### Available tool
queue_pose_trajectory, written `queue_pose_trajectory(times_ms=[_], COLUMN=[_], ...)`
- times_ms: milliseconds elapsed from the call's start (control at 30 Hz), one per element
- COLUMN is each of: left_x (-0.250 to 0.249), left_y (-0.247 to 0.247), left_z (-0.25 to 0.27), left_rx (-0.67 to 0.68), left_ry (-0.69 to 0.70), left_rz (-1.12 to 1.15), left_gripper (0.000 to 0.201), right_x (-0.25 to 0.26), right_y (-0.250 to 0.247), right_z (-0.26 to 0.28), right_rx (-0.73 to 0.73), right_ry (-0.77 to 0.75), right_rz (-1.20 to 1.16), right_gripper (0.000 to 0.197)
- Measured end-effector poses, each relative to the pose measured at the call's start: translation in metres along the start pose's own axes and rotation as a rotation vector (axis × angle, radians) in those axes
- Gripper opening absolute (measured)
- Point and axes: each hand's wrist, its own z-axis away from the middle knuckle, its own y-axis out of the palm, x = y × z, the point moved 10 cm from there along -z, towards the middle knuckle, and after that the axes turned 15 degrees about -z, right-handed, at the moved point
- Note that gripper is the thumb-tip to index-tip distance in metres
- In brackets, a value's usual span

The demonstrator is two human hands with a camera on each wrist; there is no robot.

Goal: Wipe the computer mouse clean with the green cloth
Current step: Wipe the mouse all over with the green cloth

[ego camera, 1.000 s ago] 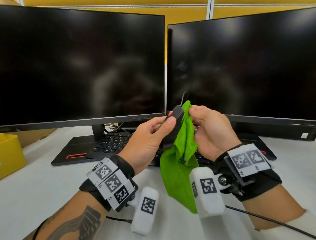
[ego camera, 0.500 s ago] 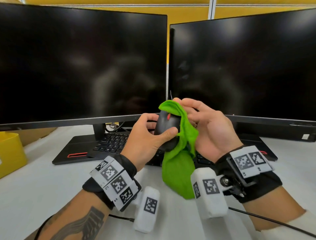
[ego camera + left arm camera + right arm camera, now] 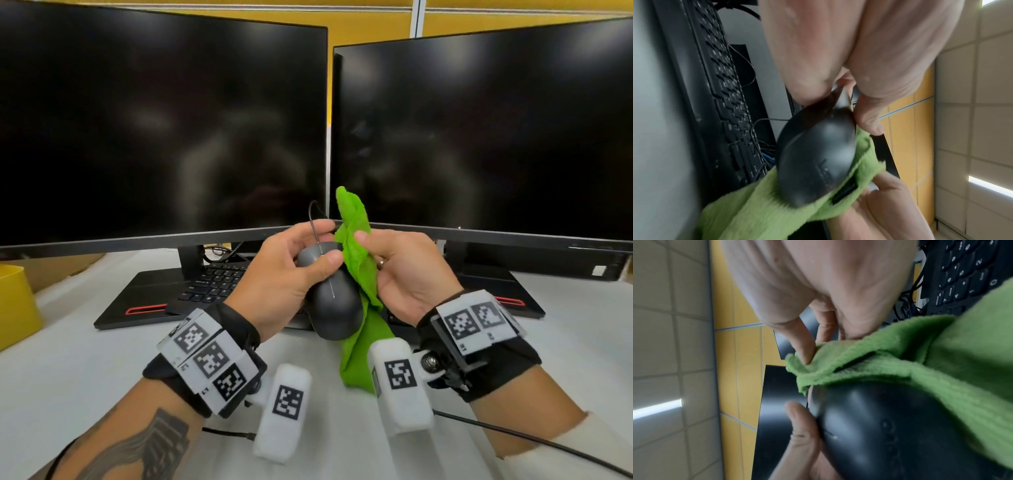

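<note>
A dark grey wired mouse [image 3: 334,301] is held up above the desk in front of the two monitors. My left hand [image 3: 291,270] grips its front end, thumb on top and fingers curled round the far side. The green cloth [image 3: 359,267] lies against the mouse's right side and hangs down below it. My right hand [image 3: 400,270] holds the cloth against the mouse with curled fingers. In the left wrist view the mouse [image 3: 816,162] rests in the cloth [image 3: 760,211]. In the right wrist view the cloth [image 3: 910,363] drapes over the mouse [image 3: 890,434].
Two dark monitors [image 3: 154,130] [image 3: 486,137] stand close behind the hands. A black keyboard [image 3: 212,284] lies under them on the white desk [image 3: 68,370]. A yellow bin [image 3: 15,305] sits at the left edge. A thin mouse cable [image 3: 313,222] loops upward.
The left hand has turned the mouse so its rounded back points toward me and downward. The cloth has slid from over the mouse's front to its right side, one corner sticking up.
</note>
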Motion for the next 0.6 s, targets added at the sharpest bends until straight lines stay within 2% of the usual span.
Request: queue_pose_trajectory(times_ms=[67, 133, 333, 467, 533, 600], left_x=[-0.002, -0.004, -0.012, -0.007, 0.0, 0.008], left_y=[-0.013, -0.023, -0.023, -0.016, -0.009, -0.004], left_z=[-0.002, -0.003, -0.002, -0.004, -0.004, -0.004], left_rx=[-0.075, -0.123, -0.161, -0.143, -0.082, 0.011], left_ry=[0.005, 0.016, 0.082, 0.061, -0.006, -0.054], left_rz=[0.009, 0.035, 0.1, 0.048, 0.063, -0.008], left_gripper=[0.047, 0.045, 0.041, 0.035, 0.043, 0.066], right_x=[0.006, 0.003, -0.036, -0.032, -0.026, -0.014], right_y=[-0.004, -0.002, 0.024, 0.025, 0.023, 0.021], right_z=[-0.002, -0.002, 0.011, 0.009, 0.006, 0.004], right_rx=[-0.009, 0.016, 0.209, 0.217, 0.189, 0.151], right_ry=[-0.006, 0.023, 0.223, 0.143, 0.092, 0.025], right_rz=[-0.013, 0.018, 0.11, 0.211, 0.206, 0.136], right_gripper=[0.017, 0.02, 0.033, 0.03, 0.03, 0.031])
